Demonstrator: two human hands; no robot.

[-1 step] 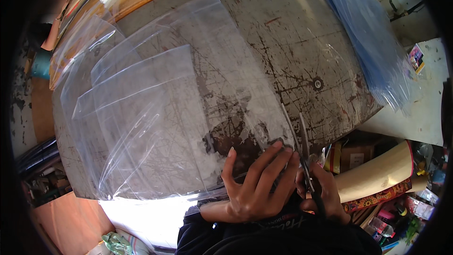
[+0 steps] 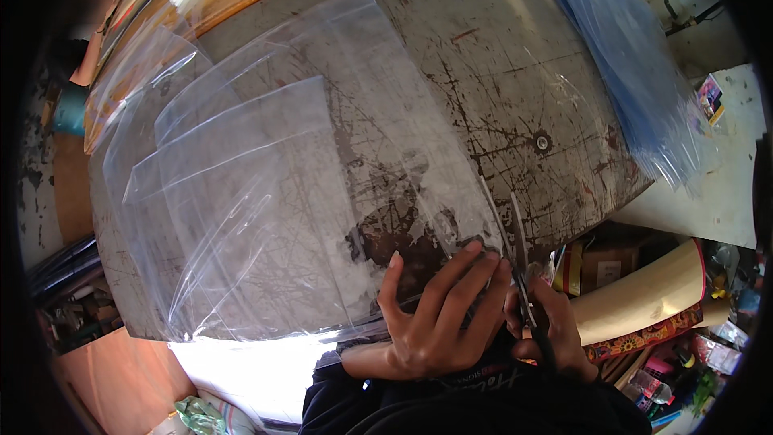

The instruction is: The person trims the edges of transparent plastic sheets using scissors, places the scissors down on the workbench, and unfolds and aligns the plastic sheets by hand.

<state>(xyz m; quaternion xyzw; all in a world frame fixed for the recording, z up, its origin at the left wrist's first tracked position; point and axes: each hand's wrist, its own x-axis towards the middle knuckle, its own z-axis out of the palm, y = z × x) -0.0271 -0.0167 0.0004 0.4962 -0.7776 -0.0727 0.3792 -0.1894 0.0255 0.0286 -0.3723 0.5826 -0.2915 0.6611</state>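
Observation:
Close to the table's near edge, my left hand [image 2: 439,318] lies with fingers spread, pressing down on a clear plastic sheet [image 2: 386,89]. Just right of it, my right hand [image 2: 562,329] is closed round the dark handle of a pair of scissors [image 2: 520,238]. The scissors' two long blades point away from me and stand apart, beside the sheet's right edge. Whether plastic lies between the blades is hard to see. More clear plastic sheets [image 2: 233,169] overlap on the left of the table, creased and shiny.
The worn, scratched table [image 2: 499,56] has a bolt head [image 2: 542,142] on its right side. A stack of bluish plastic sheets [image 2: 620,56] hangs over the far right corner. Below the right edge are a cream roll [image 2: 644,294] and a plastic bottle [image 2: 651,387] among clutter.

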